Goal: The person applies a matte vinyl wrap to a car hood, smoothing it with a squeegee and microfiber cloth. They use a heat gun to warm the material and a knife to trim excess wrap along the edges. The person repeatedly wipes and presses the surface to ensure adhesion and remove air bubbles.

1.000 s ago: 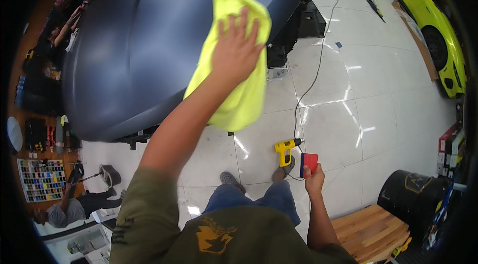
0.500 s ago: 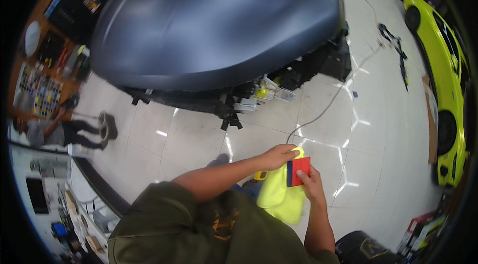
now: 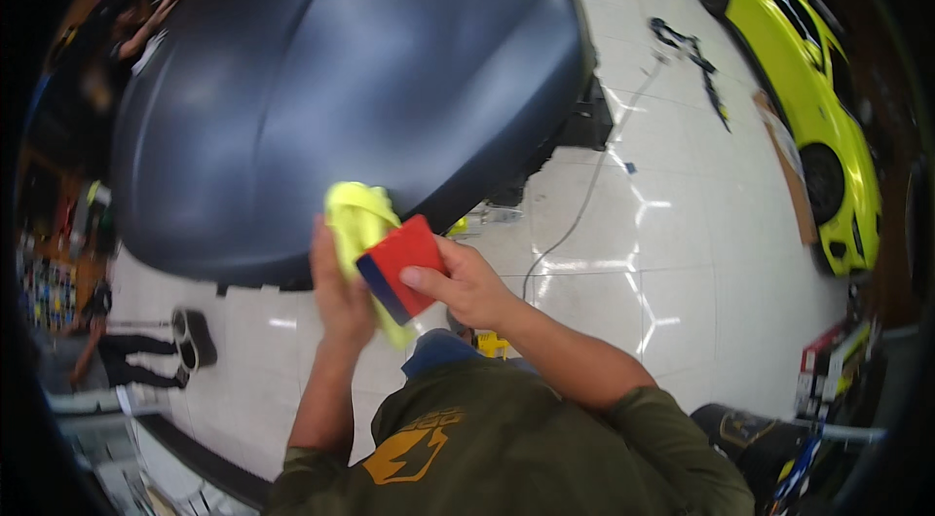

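My right hand (image 3: 470, 284) grips a flat red squeegee (image 3: 414, 251) with a dark blue strip along one edge, its thumb pressed on the face. Just left of it, my left hand (image 3: 341, 297) holds a bunched neon-yellow cloth (image 3: 358, 216), slightly blurred; its fingers are partly behind the cloth. The squeegee overlaps the cloth in this view, and I cannot tell whether they touch. Beyond both hands spreads a large matte dark car hood (image 3: 341, 78); the hands show in front of its near edge.
A bright yellow-green car (image 3: 813, 97) stands at the right, with flat cardboard (image 3: 787, 165) beside it. A hose (image 3: 584, 209) crosses the tiled floor. At the left are another person (image 3: 136, 355) near a grey stool (image 3: 195, 339), and someone's arm (image 3: 156, 24) by the hood.
The hood now fills more of the view's left side. Both hands have moved up and left with the cloth and squeegee; the cloth, hanging low before, is now bunched and raised in the left hand.
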A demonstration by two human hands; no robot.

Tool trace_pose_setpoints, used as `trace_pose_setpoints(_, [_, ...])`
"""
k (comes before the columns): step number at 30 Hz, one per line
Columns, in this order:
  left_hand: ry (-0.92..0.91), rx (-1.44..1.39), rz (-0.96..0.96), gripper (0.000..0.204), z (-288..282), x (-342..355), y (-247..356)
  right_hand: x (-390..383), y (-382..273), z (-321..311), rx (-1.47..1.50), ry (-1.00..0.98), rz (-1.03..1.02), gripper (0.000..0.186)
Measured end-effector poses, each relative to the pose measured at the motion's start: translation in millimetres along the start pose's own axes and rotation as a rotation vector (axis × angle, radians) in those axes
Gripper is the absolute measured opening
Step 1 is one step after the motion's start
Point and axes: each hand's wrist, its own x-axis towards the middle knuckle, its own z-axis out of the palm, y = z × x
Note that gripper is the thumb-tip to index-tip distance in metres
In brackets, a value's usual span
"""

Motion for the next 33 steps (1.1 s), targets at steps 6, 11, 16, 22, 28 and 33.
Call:
trace_pose_setpoints(6, [-0.331, 0.724, 0.075, 0.076, 63, 60, -4, -2, -15, -113, -0.172, 0.480, 0.036, 0.037])
trace_pose_setpoints(11, [-0.414, 0.597, 0.185, 0.067, 111, 127, 14, -75, 10, -193, 0.001, 0.973, -0.009, 0.032])
trace_pose_setpoints(16, [-0.429, 0.468, 0.359, 0.068, 215, 190, 29, -95, 52, -211, 0.209, 0.960, -0.001, 0.033])
trace_pose_setpoints(22, [-0.597, -0.143, 0.028, 0.031, 367, 157, 83, -66, -9, -243, 0.331, 0.712, -0.115, 0.032])
trace_pose_setpoints(28, [-0.778, -0.301, -0.446, 0.046, 311, -32, 34, -93, -67, -301, -0.100, 0.471, -0.115, 0.037])
trace_pose_setpoints(33, [-0.377, -0.360, -1.113, 0.034, 202, -121, -18, -74, -145, -227, -0.642, -0.042, -0.277, 0.015])
